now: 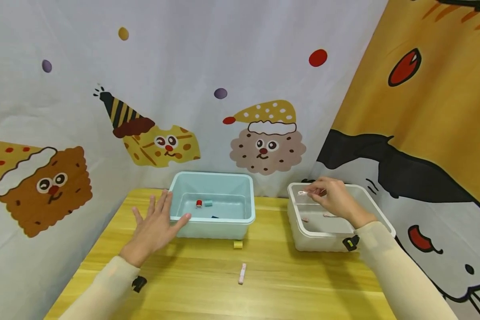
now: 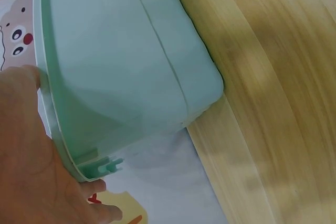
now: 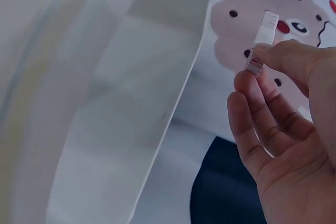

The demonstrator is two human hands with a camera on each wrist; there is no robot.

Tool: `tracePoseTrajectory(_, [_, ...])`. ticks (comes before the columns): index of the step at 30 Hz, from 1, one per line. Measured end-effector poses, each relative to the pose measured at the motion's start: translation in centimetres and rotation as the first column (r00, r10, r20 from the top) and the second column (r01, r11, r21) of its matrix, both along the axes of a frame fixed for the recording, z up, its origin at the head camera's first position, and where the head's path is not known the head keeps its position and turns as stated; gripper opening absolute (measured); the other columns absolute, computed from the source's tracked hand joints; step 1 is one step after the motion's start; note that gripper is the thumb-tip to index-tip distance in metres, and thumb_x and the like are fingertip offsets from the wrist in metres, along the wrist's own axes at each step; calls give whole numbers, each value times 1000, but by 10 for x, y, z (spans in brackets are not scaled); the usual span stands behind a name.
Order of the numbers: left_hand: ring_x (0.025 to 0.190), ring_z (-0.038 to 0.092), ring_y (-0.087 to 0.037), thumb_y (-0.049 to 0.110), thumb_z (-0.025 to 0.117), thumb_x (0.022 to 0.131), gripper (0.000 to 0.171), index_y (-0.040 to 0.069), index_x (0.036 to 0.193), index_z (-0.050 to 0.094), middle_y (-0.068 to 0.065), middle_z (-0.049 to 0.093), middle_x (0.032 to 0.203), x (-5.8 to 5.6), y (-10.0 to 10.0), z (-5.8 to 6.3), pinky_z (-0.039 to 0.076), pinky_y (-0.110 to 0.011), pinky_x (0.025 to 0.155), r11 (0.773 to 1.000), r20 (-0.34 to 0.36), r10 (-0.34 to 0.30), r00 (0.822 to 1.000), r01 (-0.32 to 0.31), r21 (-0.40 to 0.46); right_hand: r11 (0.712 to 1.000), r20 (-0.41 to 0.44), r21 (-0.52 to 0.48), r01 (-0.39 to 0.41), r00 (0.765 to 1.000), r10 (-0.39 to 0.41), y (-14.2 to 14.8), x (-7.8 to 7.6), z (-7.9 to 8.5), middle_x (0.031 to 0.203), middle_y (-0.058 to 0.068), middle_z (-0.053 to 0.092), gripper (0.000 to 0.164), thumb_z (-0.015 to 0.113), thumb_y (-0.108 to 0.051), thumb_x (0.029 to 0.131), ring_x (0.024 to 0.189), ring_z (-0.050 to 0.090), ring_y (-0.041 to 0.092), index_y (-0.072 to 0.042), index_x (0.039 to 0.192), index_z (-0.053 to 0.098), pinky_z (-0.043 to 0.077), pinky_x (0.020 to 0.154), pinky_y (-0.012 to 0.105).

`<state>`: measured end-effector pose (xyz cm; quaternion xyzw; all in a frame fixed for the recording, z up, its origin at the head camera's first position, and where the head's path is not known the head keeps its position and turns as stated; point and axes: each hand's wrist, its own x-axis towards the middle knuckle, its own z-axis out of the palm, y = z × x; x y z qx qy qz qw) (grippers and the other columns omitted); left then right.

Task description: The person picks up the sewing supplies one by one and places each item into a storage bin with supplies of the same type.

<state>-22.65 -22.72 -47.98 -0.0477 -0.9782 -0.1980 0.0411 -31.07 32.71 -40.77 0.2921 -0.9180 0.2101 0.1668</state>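
Note:
My right hand is above the white bin, pinching a small folded tape measure between thumb and fingertips. It is white, with ruler-like ticks and red marks. Inside that bin lie a pale strip and another small pinkish piece. Fingers spread, my left hand is at the near left corner of the light blue bin, against its rim. That bin holds a red thread spool, a teal spool and a dark blue item, mostly hidden by the front wall.
Just in front of the blue bin, a yellow spool lies on the wooden table. Nearer me is another pale pinkish folded strip. A cartoon-printed cloth hangs behind the bins and along the sides.

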Motion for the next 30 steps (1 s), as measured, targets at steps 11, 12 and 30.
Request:
tracePoseTrajectory(11, [180,4,-62,83,46,113,114,2,187,13,-22,5,197,-1,2,0,-11,-100,126,1000,-5,8,1000,-8,-2,998,68,44,49,996,-52,22,-22,-1,96,3,84,14,88,-3,101,85,79,19,-12,111,93,66,77,33])
tracePoseTrajectory(12, [180,4,-62,83,46,113,114,2,187,13,-22,5,197,-1,3,0,-11,-100,126,1000,-5,8,1000,-8,-2,997,78,52,58,995,-62,23,-24,-1,96,3,85,14,88,-3,102,85,80,19,-12,112,93,66,77,32])
tracePoseTrajectory(30, [180,3,-62,80,49,114,112,3,187,14,-22,6,197,-2,3,-3,-13,-99,126,1000,-9,12,1000,-12,5,991,126,67,117,984,-125,31,-45,-5,93,1,86,12,88,-8,103,87,77,18,-16,111,94,59,79,36])
